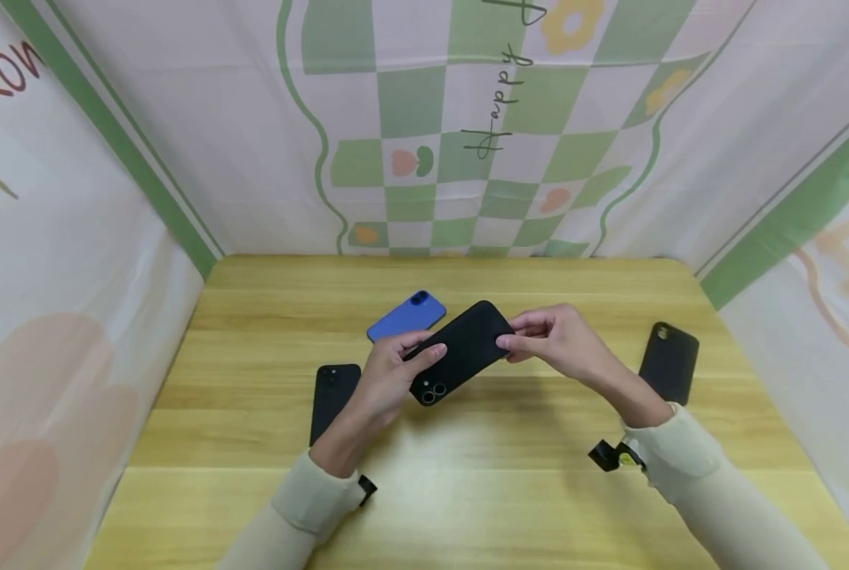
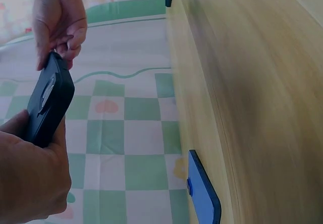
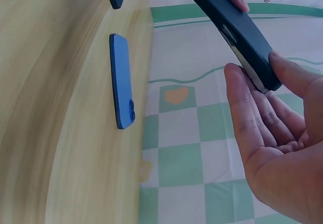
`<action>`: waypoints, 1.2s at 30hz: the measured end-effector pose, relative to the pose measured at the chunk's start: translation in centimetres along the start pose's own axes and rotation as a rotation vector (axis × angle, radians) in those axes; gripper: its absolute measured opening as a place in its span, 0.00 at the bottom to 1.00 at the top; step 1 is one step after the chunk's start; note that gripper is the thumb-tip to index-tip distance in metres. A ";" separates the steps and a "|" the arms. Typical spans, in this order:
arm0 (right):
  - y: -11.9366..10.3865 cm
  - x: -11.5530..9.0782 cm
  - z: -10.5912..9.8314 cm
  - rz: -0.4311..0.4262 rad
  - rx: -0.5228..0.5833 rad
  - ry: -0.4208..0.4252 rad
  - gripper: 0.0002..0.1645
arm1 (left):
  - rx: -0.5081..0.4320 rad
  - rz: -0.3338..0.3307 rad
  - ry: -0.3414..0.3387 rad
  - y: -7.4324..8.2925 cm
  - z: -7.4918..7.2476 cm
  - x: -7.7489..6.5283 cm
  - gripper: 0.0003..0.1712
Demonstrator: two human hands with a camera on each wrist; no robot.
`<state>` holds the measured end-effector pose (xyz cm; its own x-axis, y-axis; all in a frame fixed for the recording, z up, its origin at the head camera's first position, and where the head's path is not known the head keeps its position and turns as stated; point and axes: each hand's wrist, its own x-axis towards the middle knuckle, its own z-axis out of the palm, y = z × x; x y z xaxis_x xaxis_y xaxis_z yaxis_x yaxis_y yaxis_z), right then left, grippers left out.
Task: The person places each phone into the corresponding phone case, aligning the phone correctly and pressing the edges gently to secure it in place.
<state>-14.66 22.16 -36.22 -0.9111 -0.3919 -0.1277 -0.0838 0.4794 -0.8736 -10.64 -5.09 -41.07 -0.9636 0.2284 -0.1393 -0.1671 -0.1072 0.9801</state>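
The left hand (image 1: 384,378) grips a black-cased smartphone (image 1: 470,346) near its camera end and the right hand (image 1: 561,340) pinches the opposite end, a two-ended hold that presumably steadies it, camera side up, above the wooden table (image 1: 496,495).

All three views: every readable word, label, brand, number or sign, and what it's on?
"Happy": back curtain, running sideways.
"Ro" plus a third letter I can't settle: left curtain.
Above "Happy": lettering cut off by the frame edge, unreadable.
Held black case, blue phone, black item at left, black case at right: none readable.
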 end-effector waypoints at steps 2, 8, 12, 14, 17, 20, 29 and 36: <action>0.1 0.0 -0.1 0.000 0.013 -0.010 0.19 | 0.003 -0.003 0.000 0.0 0.0 0.0 0.17; 0.3 -0.1 0.0 0.011 0.054 -0.045 0.15 | 0.005 -0.010 0.007 0.0 0.0 -0.1 0.18; 0.4 -0.2 -0.1 0.014 0.076 -0.050 0.13 | -0.014 -0.015 -0.004 0.1 0.1 0.0 0.16; 0.5 -0.3 -0.1 0.014 0.091 -0.047 0.13 | -0.017 -0.015 -0.007 0.1 0.1 0.0 0.15; 0.5 -0.3 -0.1 0.019 0.110 -0.041 0.14 | -0.019 -0.020 -0.011 0.1 0.2 0.0 0.15; 0.6 -0.4 -0.1 0.025 0.121 -0.040 0.14 | -0.023 -0.023 -0.014 0.1 0.2 0.0 0.15; 1.1 -0.4 -0.1 -0.041 0.195 -0.094 0.11 | -0.026 -0.027 -0.039 -0.1 0.0 -0.1 0.18; 1.6 -0.4 0.1 -0.095 0.230 -0.099 0.11 | -0.053 -0.027 -0.042 -0.2 0.0 0.2 0.19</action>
<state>-14.43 23.00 -37.56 -0.8587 -0.5069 -0.0757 -0.0625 0.2503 -0.9662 -10.78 -5.08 -41.30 -0.9491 0.2723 -0.1584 -0.2049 -0.1518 0.9669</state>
